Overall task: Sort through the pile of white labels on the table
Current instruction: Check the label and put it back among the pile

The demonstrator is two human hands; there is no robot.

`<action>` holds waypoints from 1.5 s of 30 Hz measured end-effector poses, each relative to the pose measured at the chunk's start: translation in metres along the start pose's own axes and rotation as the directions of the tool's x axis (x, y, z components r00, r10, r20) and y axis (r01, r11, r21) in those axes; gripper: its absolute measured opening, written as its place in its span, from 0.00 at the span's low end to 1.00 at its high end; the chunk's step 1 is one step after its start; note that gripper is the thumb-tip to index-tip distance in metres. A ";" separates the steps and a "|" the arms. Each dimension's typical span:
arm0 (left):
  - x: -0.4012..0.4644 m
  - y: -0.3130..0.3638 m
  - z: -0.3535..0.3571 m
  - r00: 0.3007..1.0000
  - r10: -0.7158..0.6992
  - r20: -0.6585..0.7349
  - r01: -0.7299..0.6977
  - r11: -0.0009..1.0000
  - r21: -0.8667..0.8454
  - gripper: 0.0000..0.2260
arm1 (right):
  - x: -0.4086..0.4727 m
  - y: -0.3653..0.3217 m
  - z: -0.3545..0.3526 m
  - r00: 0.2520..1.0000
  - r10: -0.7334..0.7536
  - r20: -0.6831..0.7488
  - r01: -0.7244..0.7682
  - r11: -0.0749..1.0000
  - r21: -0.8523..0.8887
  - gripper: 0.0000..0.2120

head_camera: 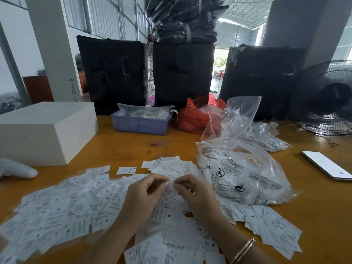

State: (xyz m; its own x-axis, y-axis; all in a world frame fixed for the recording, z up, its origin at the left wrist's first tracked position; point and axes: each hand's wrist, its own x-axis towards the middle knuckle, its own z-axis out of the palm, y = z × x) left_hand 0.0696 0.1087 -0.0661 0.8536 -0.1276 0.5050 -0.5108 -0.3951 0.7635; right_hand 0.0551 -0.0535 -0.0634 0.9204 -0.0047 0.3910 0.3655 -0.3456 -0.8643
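Note:
A wide pile of white printed labels [62, 212] covers the near part of the wooden table [133, 147], spreading from the left edge to the lower right. My left hand [142, 195] and my right hand [194, 193] are raised together over the middle of the pile. Both pinch the same small white label [171, 184] between thumb and fingertips; it is blurred. One single label [126, 170] lies apart just beyond the pile. Size letters such as M, XS and XL show on some labels.
A clear printed plastic bag [242, 176] full of labels lies right of my hands, with more clear bags [240, 119] behind. A white box [43, 130], a blue tray [141, 123], a red bag [192, 116], a phone [326, 164] and a black fan [327, 100] ring the table. Someone's white-gloved hand [15, 169] rests at far left.

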 end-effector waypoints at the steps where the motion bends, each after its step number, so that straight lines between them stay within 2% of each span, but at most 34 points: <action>1: 0.000 0.000 0.000 1.000 0.003 0.008 -0.003 1.000 -0.003 0.09 | -0.001 -0.001 0.001 0.999 -0.006 0.033 0.007 1.000 -0.016 0.12; 5: 0.000 -0.001 0.000 1.000 0.010 0.012 -0.010 1.000 0.004 0.10 | -0.002 -0.002 0.002 0.990 -0.032 0.140 0.044 0.996 -0.082 0.13; 10: 0.003 -0.004 -0.005 0.992 -0.013 -0.123 0.019 0.998 0.051 0.09 | -0.001 -0.003 -0.002 0.994 -0.048 0.094 0.058 0.992 -0.111 0.14; 13: 0.007 -0.009 -0.013 0.970 -0.048 -0.238 0.076 0.991 0.110 0.07 | 0.008 -0.008 -0.015 0.996 -0.029 -0.090 0.025 0.999 -0.040 0.13; 17: 0.014 -0.016 -0.027 0.933 -0.039 -0.358 0.138 0.957 0.254 0.05 | 0.022 -0.013 -0.048 0.917 0.022 -0.399 0.006 0.998 0.069 0.14; 20: 0.016 -0.022 -0.035 0.929 -0.077 -0.362 0.211 0.913 0.349 0.08 | 0.038 -0.010 -0.077 0.862 0.024 -0.507 -0.035 0.999 -0.012 0.14; 22: 0.016 -0.024 -0.040 0.932 -0.097 -0.350 0.254 0.864 0.436 0.10 | 0.051 -0.003 -0.097 0.841 0.016 -0.540 -0.117 0.981 -0.153 0.13; 24: 0.016 -0.025 -0.041 0.940 -0.078 -0.331 0.256 0.802 0.539 0.12 | 0.063 0.006 -0.116 0.865 0.045 -0.500 -0.243 0.909 -0.339 0.13; 26: 0.016 -0.022 -0.037 0.959 -0.022 -0.284 0.194 0.779 0.596 0.12 | 0.071 0.020 -0.133 0.912 0.128 -0.390 -0.344 0.757 -0.555 0.14; 28: 0.014 -0.019 -0.030 0.981 0.081 -0.174 0.044 0.790 0.612 0.11 | 0.076 0.033 -0.143 0.934 0.244 -0.263 -0.357 0.559 -0.748 0.11; 30: 0.010 -0.014 -0.020 0.984 0.176 -0.023 -0.129 0.799 0.587 0.10 | 0.077 0.041 -0.144 0.927 0.332 -0.175 -0.323 0.469 -0.822 0.09; 33: 0.004 -0.011 -0.008 0.955 0.231 0.185 -0.294 0.816 0.498 0.08 | 0.074 0.049 -0.137 0.904 0.401 -0.149 -0.330 0.432 -0.840 0.21; 36: 0.002 -0.013 -0.003 0.932 0.225 0.283 -0.331 0.845 0.419 0.07 | 0.069 0.048 -0.130 0.917 0.348 -0.194 -0.338 0.424 -0.840 0.22; 41: 0.003 -0.015 -0.005 0.942 0.195 0.272 -0.293 0.874 0.387 0.06 | 0.064 0.039 -0.125 0.910 0.259 -0.323 -0.414 0.563 -0.716 0.08; 43: 0.002 -0.015 -0.005 0.944 0.188 0.271 -0.287 0.873 0.395 0.07 | 0.066 0.040 -0.127 0.899 0.277 -0.339 -0.438 0.583 -0.684 0.09; 45: 0.001 -0.016 -0.004 0.945 0.181 0.273 -0.282 0.874 0.395 0.07 | 0.067 0.042 -0.130 0.892 0.306 -0.333 -0.451 0.558 -0.697 0.13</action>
State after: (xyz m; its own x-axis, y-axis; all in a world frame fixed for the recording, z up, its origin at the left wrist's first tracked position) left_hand 0.0782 0.1189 -0.0759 0.7416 -0.4409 0.5056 -0.6471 -0.6689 0.3658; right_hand 0.1141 -0.1902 -0.0325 0.8864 -0.4221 0.1901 -0.3081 -0.8443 -0.4384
